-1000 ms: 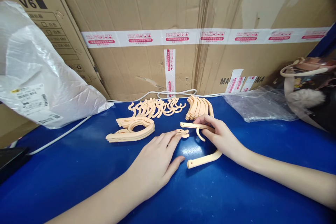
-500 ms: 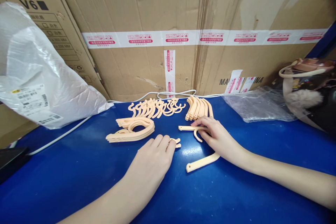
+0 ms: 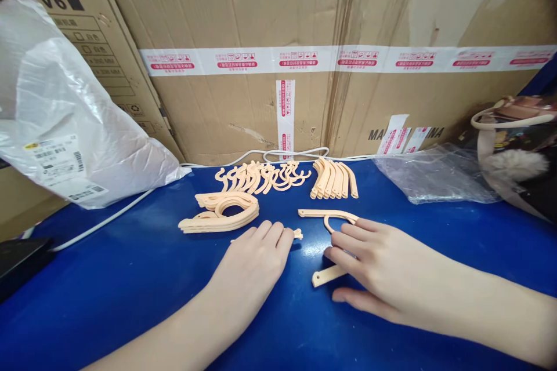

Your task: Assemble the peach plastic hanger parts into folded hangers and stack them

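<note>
My left hand [image 3: 256,258] rests low over the blue table, fingers curled round a beige plastic hanger piece [image 3: 298,234]; only its ends show past the hand, so its full shape is hidden. Over two loose curved hanger arms, my right hand [image 3: 369,261] has its fingers and thumb apart. The nearer arm [image 3: 327,275] lies partly under that hand. Beyond the fingers lies the farther arm [image 3: 317,213], with a curved hook [image 3: 329,225] beside it, partly covered. Whether the fingertips touch the nearer arm I cannot tell.
Folded beige hangers [image 3: 224,221] are stacked left of centre. Behind stand a row of hooks [image 3: 261,178] and a row of hanger arms [image 3: 334,179]. A white cable [image 3: 243,156] runs along the cardboard box [image 3: 243,110]. A white parcel bag [image 3: 87,127], clear plastic bag [image 3: 435,177] and dark device [image 3: 26,264] flank them.
My right hand has let go of the farther arm and hook, come nearer and spread over the nearer arm. My left hand keeps its hold, with the piece's showing ends slightly shifted.
</note>
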Tool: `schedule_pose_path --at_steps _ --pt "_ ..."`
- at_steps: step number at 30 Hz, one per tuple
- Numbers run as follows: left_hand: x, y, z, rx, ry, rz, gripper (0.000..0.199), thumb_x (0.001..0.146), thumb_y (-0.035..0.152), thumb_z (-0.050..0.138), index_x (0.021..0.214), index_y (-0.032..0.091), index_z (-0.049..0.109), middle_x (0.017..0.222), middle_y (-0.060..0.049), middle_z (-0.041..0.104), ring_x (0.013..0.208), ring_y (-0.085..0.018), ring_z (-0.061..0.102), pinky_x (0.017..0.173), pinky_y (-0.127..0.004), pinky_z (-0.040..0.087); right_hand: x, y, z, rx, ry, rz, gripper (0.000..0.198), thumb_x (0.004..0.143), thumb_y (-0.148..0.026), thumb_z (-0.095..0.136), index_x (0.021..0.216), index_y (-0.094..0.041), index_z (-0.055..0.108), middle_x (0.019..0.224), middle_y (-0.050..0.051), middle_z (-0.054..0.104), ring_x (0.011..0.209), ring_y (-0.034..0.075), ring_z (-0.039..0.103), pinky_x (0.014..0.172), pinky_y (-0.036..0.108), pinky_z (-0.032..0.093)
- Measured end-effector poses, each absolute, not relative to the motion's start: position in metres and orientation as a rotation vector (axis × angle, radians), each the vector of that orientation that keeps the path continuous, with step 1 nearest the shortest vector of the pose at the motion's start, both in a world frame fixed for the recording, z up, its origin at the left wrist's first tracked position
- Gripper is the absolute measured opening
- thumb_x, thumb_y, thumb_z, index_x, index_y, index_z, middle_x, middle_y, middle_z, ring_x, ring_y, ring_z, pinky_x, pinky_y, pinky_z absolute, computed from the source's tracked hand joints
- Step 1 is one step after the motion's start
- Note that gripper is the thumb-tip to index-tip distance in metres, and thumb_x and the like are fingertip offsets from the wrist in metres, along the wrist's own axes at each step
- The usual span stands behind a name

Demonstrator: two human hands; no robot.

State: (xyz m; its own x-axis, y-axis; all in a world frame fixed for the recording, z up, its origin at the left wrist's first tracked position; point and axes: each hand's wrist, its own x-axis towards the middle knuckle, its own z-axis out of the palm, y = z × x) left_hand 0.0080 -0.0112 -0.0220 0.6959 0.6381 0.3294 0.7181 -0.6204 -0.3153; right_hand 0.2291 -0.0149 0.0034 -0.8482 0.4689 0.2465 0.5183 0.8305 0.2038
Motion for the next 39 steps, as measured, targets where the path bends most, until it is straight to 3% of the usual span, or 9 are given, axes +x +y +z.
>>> schedule_pose_path --at_steps 5,9,11,14,18,23,27,31,39 --pt "0.004 -0.007 -0.020 -2.540 -1.064 -0.448 0.030 0.088 -0.001 0.033 0.102 0.013 0.055 0.086 -0.007 0.065 0.076 -0.023 0.064 0.067 -0.034 0.052 0.227 -0.016 -0.014 -0.688 -2.809 -0.698 0.013 0.084 -0.007 0.048 0.080 -0.016 0.056 0.073 0.005 0.056 0.062 0.020 0.051 0.059 0.033 0.037" --pt "0.003 -0.006 -0.014 -2.597 -1.303 -0.808 0.021 0.097 0.014 0.028 0.103 0.019 0.047 0.082 -0.001 0.063 0.074 -0.018 0.063 0.063 -0.028 0.049 0.232 -0.010 -0.015 -0.589 -2.903 -0.595 0.016 0.093 -0.010 0.041 0.102 -0.015 0.053 0.075 0.004 0.057 0.062 0.019 0.051 0.060 0.033 0.037" --pt "0.003 -0.007 -0.011 -2.605 -1.458 -0.891 0.012 0.099 0.026 0.035 0.105 0.021 0.044 0.078 0.002 0.060 0.070 -0.018 0.062 0.059 -0.027 0.047 0.234 -0.006 -0.016 -0.537 -2.931 -0.558 0.016 0.096 -0.013 0.039 0.106 -0.015 0.052 0.074 0.002 0.057 0.058 0.017 0.050 0.056 0.032 0.036" --pt "0.005 -0.008 -0.009 -2.602 -1.522 -0.878 0.015 0.097 0.035 0.043 0.105 0.023 0.043 0.081 0.002 0.059 0.071 -0.018 0.062 0.059 -0.027 0.046 0.236 -0.002 -0.019 -0.487 -2.922 -0.512 0.017 0.100 -0.017 0.036 0.107 -0.015 0.051 0.070 0.000 0.057 0.050 0.014 0.048 0.049 0.031 0.032" --pt "0.005 -0.008 -0.009 -2.660 -1.459 -0.806 0.016 0.100 0.034 0.034 0.098 0.022 0.045 0.083 0.001 0.060 0.076 -0.019 0.062 0.062 -0.028 0.046 0.235 0.001 -0.022 -0.482 -2.807 -0.371 0.026 0.103 -0.025 0.029 0.101 -0.015 0.053 0.063 -0.001 0.058 0.046 0.013 0.050 0.045 0.029 0.032" --pt "0.004 -0.007 -0.011 -2.705 -1.368 -0.737 0.031 0.102 0.031 0.020 0.105 0.022 0.050 0.092 -0.002 0.063 0.081 -0.017 0.062 0.068 -0.028 0.046 0.236 0.002 -0.023 -0.634 -2.677 -0.165 0.029 0.100 -0.031 0.031 0.105 -0.014 0.056 0.072 0.004 0.066 0.054 0.015 0.060 0.051 0.028 0.043" --pt "0.005 -0.009 -0.012 -2.742 -1.379 -0.690 0.031 0.101 0.028 0.022 0.095 0.020 0.051 0.082 -0.001 0.061 0.075 -0.018 0.060 0.064 -0.028 0.043 0.237 0.005 -0.022 -0.662 -2.650 -0.084 0.029 0.101 -0.025 0.031 0.111 -0.013 0.056 0.081 0.006 0.067 0.063 0.015 0.061 0.059 0.026 0.046" --pt "0.006 -0.011 -0.013 -2.832 -1.326 -0.642 0.027 0.100 0.027 0.023 0.090 0.021 0.048 0.074 0.001 0.059 0.065 -0.017 0.057 0.056 -0.027 0.037 0.237 0.008 -0.023 -0.685 -2.668 -0.039 0.030 0.102 -0.026 0.029 0.112 -0.013 0.055 0.085 0.005 0.066 0.060 0.014 0.058 0.055 0.025 0.043" --pt "0.006 -0.011 -0.011 -2.934 -1.225 -0.580 0.026 0.100 0.026 0.023 0.092 0.021 0.047 0.078 0.000 0.063 0.066 -0.017 0.060 0.056 -0.028 0.037 0.238 0.007 -0.027 -0.693 -2.666 -0.086 0.031 0.102 -0.028 0.030 0.114 -0.013 0.054 0.084 0.005 0.066 0.061 0.015 0.060 0.055 0.027 0.044"
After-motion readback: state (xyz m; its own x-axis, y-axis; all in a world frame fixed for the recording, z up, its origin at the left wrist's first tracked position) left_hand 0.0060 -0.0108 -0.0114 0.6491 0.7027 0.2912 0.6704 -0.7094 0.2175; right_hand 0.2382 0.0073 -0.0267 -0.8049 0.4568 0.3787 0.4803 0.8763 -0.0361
